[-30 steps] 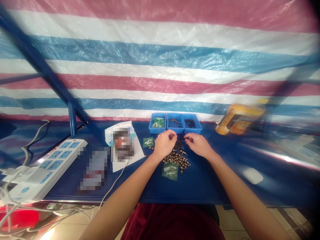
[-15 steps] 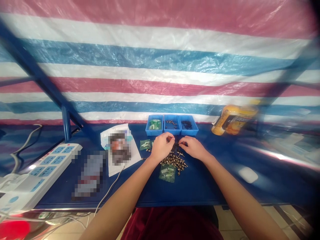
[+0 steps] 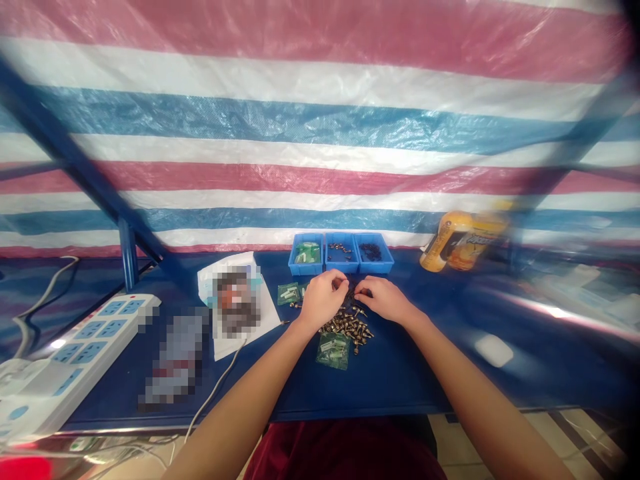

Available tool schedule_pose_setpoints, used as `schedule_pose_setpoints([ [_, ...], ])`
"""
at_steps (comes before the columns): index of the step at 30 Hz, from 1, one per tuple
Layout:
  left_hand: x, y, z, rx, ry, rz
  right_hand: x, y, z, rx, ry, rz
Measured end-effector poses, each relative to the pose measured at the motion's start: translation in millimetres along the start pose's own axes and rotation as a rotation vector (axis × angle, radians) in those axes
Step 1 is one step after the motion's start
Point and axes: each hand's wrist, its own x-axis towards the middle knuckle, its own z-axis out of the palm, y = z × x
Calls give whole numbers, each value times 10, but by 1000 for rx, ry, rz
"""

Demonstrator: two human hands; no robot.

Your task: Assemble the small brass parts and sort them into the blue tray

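Observation:
A pile of small brass-coloured screw-like parts (image 3: 349,327) lies on the blue table. At its far left side, my left hand (image 3: 324,297) is closed in a pinch, thumb and forefinger together. My right hand (image 3: 384,299) faces it from the right, fingers curled and pinched near some dark small pieces. Whatever either hand holds is too small or hidden to make out. Close to my wrists is a green clear bag (image 3: 333,351) of pale cylinders, and another green bag (image 3: 289,293) is left of my left hand.
Behind my hands stand a blue bin with green bags (image 3: 306,269), one with small brass parts (image 3: 342,267) and one with dark parts (image 3: 375,267). A white sheet (image 3: 270,313), a power strip (image 3: 85,360), yellow bottles (image 3: 450,243) and a white rounded object (image 3: 494,350) lie around.
The view has shifted slightly, so the table items appear a little lower and further left. My right hand's fingers have come slightly nearer to my left hand.

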Motion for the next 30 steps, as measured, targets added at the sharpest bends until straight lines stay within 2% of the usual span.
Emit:
schedule_pose_setpoints([
  [7, 3, -5, 5, 6, 0, -4, 7, 50, 21, 42, 21, -16],
  [14, -20, 73, -52, -23, -22, 25, 25, -9, -62, 436, 113, 2],
  [19, -12, 105, -47, -242, -102, 41, 37, -100, -53, 626, 151, 9],
  [23, 19, 87, -38, -331, -57, 9, 43, -127, -36, 762, 207, 57],
  [27, 13, 91, -42, -339, -31, 29, 27, -166, -64, 842, 126, 132],
  [30, -7, 115, -46, -323, -49, 64, 17, -193, -75, 835, 40, 107],
])
